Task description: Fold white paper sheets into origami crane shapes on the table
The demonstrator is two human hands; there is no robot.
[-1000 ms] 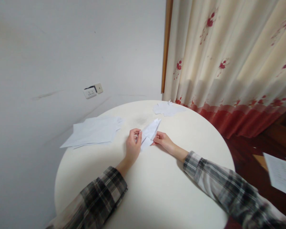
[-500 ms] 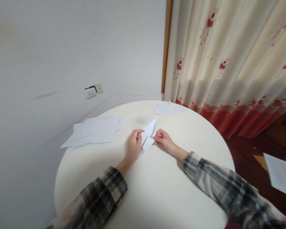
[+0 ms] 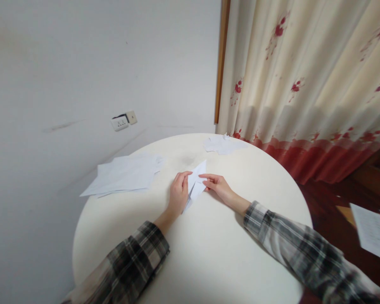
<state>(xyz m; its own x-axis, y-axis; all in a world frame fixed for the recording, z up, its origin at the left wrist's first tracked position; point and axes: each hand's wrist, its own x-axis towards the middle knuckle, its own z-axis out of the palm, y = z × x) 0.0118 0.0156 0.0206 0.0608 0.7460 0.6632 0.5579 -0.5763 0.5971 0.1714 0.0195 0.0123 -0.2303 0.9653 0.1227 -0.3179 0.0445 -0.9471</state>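
Note:
A small folded white paper (image 3: 195, 191) with a pointed upper end is held between both hands over the round white table (image 3: 209, 261). My left hand (image 3: 179, 190) is closed on its left edge, thumb and fingers gripping it. On the right side, my right hand (image 3: 218, 185) pinches the paper, with the index finger stretched across its upper face. Part of the paper is hidden behind the fingers.
A stack of white sheets (image 3: 123, 175) lies at the table's left edge. More white paper pieces (image 3: 223, 145) lie at the far edge. Printed sheets (image 3: 373, 232) are at the lower right, beyond the table. A patterned curtain (image 3: 304, 84) hangs behind.
My right index finger has stretched out over the paper's upper face. The paper's tip has shifted slightly down and left. My left hand has barely moved.

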